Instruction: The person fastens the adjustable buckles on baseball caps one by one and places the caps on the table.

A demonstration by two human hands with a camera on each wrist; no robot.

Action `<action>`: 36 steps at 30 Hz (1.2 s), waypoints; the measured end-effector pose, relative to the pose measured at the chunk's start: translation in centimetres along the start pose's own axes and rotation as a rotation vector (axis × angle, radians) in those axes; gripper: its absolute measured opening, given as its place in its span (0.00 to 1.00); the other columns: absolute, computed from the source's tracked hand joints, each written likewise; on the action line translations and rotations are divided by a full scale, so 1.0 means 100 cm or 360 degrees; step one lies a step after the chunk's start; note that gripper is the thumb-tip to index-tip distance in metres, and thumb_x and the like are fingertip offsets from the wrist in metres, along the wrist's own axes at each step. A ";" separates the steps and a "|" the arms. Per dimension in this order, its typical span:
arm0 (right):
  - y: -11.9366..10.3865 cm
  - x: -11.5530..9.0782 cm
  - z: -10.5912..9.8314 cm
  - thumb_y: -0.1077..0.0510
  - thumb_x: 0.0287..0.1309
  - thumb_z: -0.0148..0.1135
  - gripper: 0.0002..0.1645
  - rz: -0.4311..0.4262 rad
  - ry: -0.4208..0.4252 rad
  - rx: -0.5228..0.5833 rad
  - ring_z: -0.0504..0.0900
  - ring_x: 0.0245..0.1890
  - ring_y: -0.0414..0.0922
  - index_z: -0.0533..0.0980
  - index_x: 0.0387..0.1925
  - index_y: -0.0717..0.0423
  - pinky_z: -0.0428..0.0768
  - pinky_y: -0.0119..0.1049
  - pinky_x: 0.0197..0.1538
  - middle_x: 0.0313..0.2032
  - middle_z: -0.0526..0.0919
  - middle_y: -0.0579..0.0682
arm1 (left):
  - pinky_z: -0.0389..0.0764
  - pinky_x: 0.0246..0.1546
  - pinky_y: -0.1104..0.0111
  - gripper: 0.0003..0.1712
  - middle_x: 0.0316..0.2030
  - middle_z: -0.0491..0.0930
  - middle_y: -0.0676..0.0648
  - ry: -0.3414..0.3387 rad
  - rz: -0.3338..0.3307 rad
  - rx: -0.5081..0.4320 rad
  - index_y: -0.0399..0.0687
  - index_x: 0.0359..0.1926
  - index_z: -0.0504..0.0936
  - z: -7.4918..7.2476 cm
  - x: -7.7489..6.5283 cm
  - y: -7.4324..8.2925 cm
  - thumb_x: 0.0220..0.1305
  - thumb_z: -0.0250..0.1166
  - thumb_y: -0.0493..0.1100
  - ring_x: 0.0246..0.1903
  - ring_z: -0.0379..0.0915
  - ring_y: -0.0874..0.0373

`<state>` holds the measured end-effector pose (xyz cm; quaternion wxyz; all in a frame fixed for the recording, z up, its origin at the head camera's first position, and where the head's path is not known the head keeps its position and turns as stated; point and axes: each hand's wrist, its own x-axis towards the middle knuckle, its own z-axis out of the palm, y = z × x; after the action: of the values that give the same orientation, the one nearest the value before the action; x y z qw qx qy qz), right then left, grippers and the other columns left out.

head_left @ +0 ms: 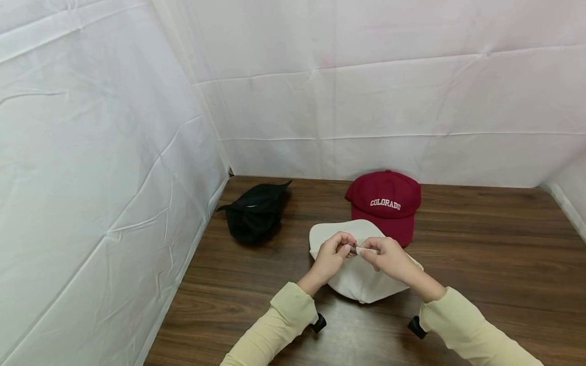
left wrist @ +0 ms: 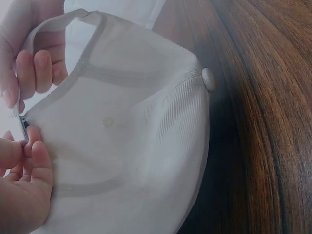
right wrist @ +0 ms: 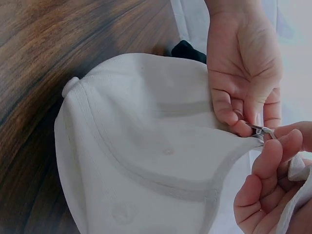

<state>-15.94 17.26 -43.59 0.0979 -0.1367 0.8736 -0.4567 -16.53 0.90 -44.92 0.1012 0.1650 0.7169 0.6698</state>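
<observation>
A white baseball cap (head_left: 361,282) lies on the table with its back strap raised between both hands. My left hand (head_left: 330,260) pinches the small metal buckle (right wrist: 257,129) at one side of the cap's back opening. My right hand (head_left: 388,258) pinches the strap (left wrist: 51,23) close to the buckle, its thumb and fingertips on the fabric. The strap loops past the right hand's fingers in the left wrist view. The fingertips of both hands nearly meet at the buckle and partly hide it. The cap's top button (left wrist: 208,79) faces the table's near side.
A dark red cap (head_left: 386,198) lettered COLORADO sits just behind the white one, its brim close to it. A black cap (head_left: 254,216) lies farther left. White sheets (head_left: 389,96) hang along the back and sides of the wooden table (head_left: 494,244).
</observation>
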 end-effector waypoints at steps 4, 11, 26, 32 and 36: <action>-0.002 -0.003 -0.001 0.60 0.54 0.55 0.07 -0.0002 0.0001 -0.0083 0.65 0.09 0.36 0.76 0.28 0.60 0.65 0.29 0.16 0.10 0.66 0.43 | 0.73 0.35 0.74 0.08 0.33 0.72 0.33 -0.0056 -0.0042 -0.0148 0.23 0.39 0.67 -0.002 0.004 -0.011 0.61 0.44 0.25 0.32 0.71 0.62; -0.008 -0.004 0.001 0.59 0.52 0.56 0.05 0.0030 0.0069 -0.0169 0.69 0.08 0.38 0.75 0.24 0.56 0.69 0.30 0.19 0.09 0.69 0.43 | 0.71 0.34 0.76 0.08 0.28 0.69 0.54 -0.0134 -0.0198 -0.0427 0.24 0.42 0.63 -0.006 0.011 -0.030 0.63 0.42 0.28 0.30 0.69 0.69; -0.008 0.000 0.002 0.60 0.53 0.56 0.08 0.0017 0.0076 -0.0087 0.72 0.08 0.40 0.77 0.27 0.62 0.69 0.30 0.18 0.10 0.73 0.50 | 0.72 0.32 0.77 0.14 0.32 0.73 0.50 -0.0054 -0.0185 -0.0385 0.25 0.49 0.65 -0.005 0.012 -0.032 0.62 0.46 0.28 0.30 0.71 0.68; 0.001 0.004 0.001 0.62 0.54 0.55 0.10 0.0117 0.0000 0.0121 0.71 0.08 0.40 0.76 0.29 0.67 0.71 0.33 0.20 0.08 0.66 0.43 | 0.75 0.29 0.75 0.13 0.35 0.75 0.33 0.0152 -0.0181 -0.0310 0.25 0.46 0.68 -0.001 0.006 -0.019 0.58 0.52 0.26 0.26 0.73 0.65; 0.003 0.005 0.001 0.62 0.53 0.54 0.10 0.0165 -0.0029 0.0147 0.70 0.09 0.41 0.76 0.28 0.68 0.71 0.34 0.20 0.08 0.65 0.43 | 0.75 0.29 0.74 0.12 0.37 0.75 0.29 0.0203 -0.0138 -0.0207 0.24 0.43 0.69 0.001 0.003 -0.011 0.56 0.53 0.26 0.29 0.75 0.59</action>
<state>-16.36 17.15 -43.91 0.1354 -0.0908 0.8565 -0.4897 -16.92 1.08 -45.97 0.0948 0.0839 0.6832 0.7191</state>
